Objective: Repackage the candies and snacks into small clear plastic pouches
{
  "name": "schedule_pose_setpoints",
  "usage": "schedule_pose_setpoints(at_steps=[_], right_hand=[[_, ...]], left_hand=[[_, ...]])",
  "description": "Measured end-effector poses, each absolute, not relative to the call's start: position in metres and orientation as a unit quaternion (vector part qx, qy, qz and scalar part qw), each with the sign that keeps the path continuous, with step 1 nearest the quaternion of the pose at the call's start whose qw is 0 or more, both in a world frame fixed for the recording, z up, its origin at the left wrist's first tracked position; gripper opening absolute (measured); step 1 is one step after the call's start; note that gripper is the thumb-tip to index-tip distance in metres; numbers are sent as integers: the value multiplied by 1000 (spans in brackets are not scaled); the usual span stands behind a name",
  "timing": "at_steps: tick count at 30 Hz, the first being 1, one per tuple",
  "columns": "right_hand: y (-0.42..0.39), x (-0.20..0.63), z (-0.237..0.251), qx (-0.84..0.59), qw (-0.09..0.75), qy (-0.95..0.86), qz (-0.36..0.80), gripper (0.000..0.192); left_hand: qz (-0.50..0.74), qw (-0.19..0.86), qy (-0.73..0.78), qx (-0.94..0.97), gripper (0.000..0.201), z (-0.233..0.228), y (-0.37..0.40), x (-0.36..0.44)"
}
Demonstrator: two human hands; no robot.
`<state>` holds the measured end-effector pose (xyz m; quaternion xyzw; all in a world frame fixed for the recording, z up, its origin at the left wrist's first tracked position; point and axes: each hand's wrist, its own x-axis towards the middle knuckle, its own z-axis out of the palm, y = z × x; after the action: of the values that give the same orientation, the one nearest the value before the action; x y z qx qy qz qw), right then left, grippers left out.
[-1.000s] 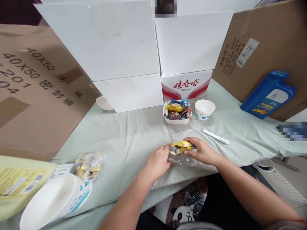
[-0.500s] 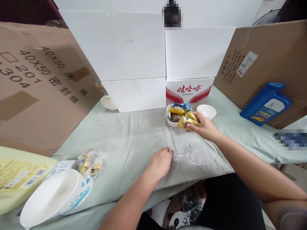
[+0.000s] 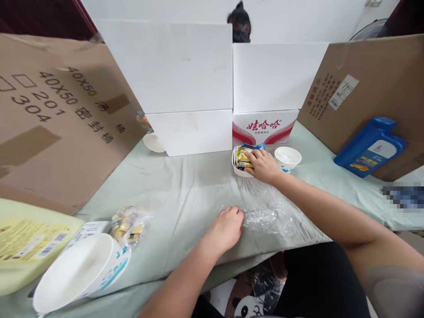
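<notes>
My right hand (image 3: 261, 166) is over a small white tub (image 3: 244, 173) of wrapped snacks, its fingers and thumb around yellow snack packets (image 3: 244, 157) at the top. Blue wrappers (image 3: 256, 145) show behind them; whatever lies under my palm is hidden. Closer to me, my left hand (image 3: 228, 224) rests on the cloth with curled fingers at the edge of a crumpled clear plastic bag (image 3: 265, 218), apparently pinching it. Just right of the tub stands a white paper bowl (image 3: 287, 158) with a blue-green pattern.
On the left are a clear bag of yellow-wrapped snacks (image 3: 129, 225), a large tilted paper bucket (image 3: 109, 269) and a pale yellow jug (image 3: 29, 247). White boxes (image 3: 188, 66) wall off the back. Cardboard boxes (image 3: 66, 132) flank both sides. A blue bottle (image 3: 371, 148) leans at right. A person's head (image 3: 239, 22) shows behind.
My right hand has brought the yellow snack packets left from the tub's front right edge, down into the tub. My left hand stays at the plastic bag. The view has shifted slightly.
</notes>
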<state>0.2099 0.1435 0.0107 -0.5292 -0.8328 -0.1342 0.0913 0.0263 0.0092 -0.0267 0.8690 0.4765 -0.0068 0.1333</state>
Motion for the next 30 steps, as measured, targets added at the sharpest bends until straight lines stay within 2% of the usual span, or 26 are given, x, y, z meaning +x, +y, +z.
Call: schedule_pose_setpoints(at_steps=[5,13,25,27,30], right_hand=[[140,214,10,-496,97,-852,-140,54],[146,215,14,-535,90,-830,-127,54],[157,223,29,-570,142,-807,-66,30],[160,226,35,-553,173,-812,-65,28],[168,232,48,-566,268,-776,-78,29]], left_hand=[[13,135,449,883,15,-25,5,33],[8,138,447,884,15,-27,4,33],[17,144,448,882,14,-29,3,32],[20,142,446,883,14,-29,3,31],[22,135,440,887,13,-30,3,31]])
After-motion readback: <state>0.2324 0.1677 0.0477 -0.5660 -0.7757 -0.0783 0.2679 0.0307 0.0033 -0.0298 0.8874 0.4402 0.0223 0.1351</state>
